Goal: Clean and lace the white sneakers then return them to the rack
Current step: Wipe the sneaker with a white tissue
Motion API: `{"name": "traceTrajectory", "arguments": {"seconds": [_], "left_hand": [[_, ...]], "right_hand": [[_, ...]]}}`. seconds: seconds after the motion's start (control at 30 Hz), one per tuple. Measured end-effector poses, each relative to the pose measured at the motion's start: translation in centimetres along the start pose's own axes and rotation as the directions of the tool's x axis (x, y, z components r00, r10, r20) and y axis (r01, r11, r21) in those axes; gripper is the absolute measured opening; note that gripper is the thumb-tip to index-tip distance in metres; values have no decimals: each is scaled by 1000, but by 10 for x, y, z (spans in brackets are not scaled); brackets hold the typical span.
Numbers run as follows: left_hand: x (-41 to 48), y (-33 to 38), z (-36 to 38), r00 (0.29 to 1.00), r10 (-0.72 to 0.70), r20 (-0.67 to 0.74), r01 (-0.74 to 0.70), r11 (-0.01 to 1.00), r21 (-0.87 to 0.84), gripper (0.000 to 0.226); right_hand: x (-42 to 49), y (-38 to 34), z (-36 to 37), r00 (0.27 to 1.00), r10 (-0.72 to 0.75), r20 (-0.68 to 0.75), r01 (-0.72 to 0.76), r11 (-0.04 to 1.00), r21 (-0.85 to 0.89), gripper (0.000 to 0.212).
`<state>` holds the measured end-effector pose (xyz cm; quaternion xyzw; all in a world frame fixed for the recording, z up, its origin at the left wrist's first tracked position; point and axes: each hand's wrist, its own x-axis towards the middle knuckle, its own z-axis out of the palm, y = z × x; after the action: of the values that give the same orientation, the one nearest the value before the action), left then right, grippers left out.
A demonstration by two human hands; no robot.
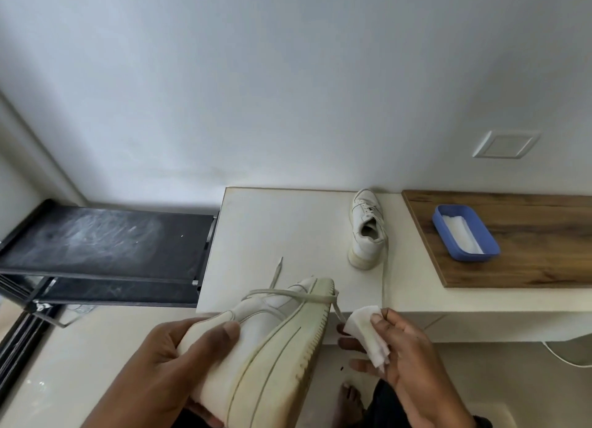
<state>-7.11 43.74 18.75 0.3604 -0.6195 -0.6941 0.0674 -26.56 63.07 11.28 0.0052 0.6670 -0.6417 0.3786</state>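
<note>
— Sneaker positions, largest item down?

— Noted in order: desk point(272, 229), pale top, against the wall; black rack point(105, 238) just beside its left end, top shelf scuffed; held sneaker point(272, 338) off the desk, tilted on its side over the near edge, toe toward the wall, sole facing right; left hand point(160, 360) curled round the heel end, thumb across the upper; right hand point(407, 354) pinching a folded wipe point(365, 328) between thumb and fingers; second sneaker point(368, 235) upright on the desk near the wall, partly laced; blue tub point(471, 257) on the wooden board point(528, 235) to the right, white sheets inside. Wipe just beside the sole's rim; contact not resolvable. Lace point(288, 294) loose across the held sneaker, one end trailing on the desk.

— Step in hand?

— Judged: cleaning, sole edge of the first shoe; grime visible along the tread. Lacing and racking not yet done.

— Next move?

— Probably: press wipe to the rim, stroke along it, grip the heel firmly, mind the dangling lace.
</note>
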Motion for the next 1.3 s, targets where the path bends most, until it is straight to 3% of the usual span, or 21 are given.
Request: {"name": "traceTrajectory", "arguments": {"seconds": [0.07, 0.17, 0.23, 0.37, 0.5, 0.6, 0.7, 0.8, 0.9, 0.97, 1.03, 1.13, 1.3], "left_hand": [[1, -3, -2, 1000, 2, 3, -2, 997, 76, 83], [-1, -4, 0, 999, 14, 36, -19, 987, 160, 63], [-1, -5, 3, 998, 35, 60, -47, 974, 222, 54], [2, -8, 2, 994, 77, 81, -101, 932, 347, 57], [10, -12, -4, 988, 103, 113, -141, 906, 400, 56], [13, -14, -1, 983, 93, 158, -148, 910, 388, 54], [12, -15, 5, 978, 102, 182, -160, 927, 339, 53], [12, -20, 0, 975, 117, 189, -177, 923, 341, 57], [11, -22, -8, 974, 143, 176, -196, 921, 338, 68], [11, -23, -12, 977, 166, 134, -201, 928, 315, 72], [12, -24, -12, 976, 193, 96, -213, 935, 284, 70], [12, -25, -5, 963, 251, 97, -266, 945, 193, 58], [15, -19, 11, 924, 374, 77, -382, 911, 154, 53]], "right_hand": [[7, 3, 3, 994, 111, 6, -110, 972, 207, 28], [8, -1, 10, 993, 114, 19, -114, 936, 334, 31], [8, -6, 12, 996, 85, 29, -89, 933, 349, 31], [12, -22, 14, 996, 22, 82, -52, 923, 380, 32], [22, -46, 15, 988, -21, 151, -49, 894, 446, 45], [35, -62, 18, 980, -29, 199, -65, 890, 452, 41], [56, -66, 19, 988, -29, 149, -16, 957, 290, 33], [70, -67, 16, 989, -33, 141, 46, 995, -86, 23], [71, -70, 3, 984, -81, 156, 136, 914, -383, 20], [64, -74, -5, 967, -205, 149, 253, 824, -507, 18], [47, -77, -8, 917, -364, 163, 384, 697, -606, 13], [6, -75, 0, 806, -528, 268, 574, 588, -570, 14], [-42, -53, 25, 518, -690, 506, 826, 248, -507, 12]]}}
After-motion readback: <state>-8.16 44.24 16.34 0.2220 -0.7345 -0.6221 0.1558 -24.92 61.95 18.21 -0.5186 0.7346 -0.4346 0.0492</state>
